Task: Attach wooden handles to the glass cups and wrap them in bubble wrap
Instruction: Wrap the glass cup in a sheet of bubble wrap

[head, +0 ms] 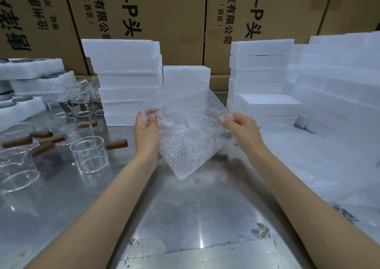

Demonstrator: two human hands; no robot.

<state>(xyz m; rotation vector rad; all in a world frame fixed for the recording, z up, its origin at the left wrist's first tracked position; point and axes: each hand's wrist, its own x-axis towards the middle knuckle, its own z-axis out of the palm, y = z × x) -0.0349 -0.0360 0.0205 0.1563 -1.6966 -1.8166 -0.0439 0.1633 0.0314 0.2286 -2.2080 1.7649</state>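
Note:
A clear bubble wrap bag (191, 137) hangs above the middle of the metal table (185, 217). My left hand (146, 132) pinches its left top edge and my right hand (239, 130) pinches its right top edge, pulling the mouth apart. Left of my hands stand several glass cups with wooden handles; the nearest cup (89, 154) has its handle (116, 144) pointing right. More wooden handles (41, 140) lie among the cups further left.
Stacks of white foam blocks (127, 81) stand behind the bag, with more foam blocks (265, 77) at the back right. Foam trays (30, 69) with dark discs sit at the far left. A pile of bubble wrap (320, 161) covers the right side. Cardboard boxes (168, 11) line the back.

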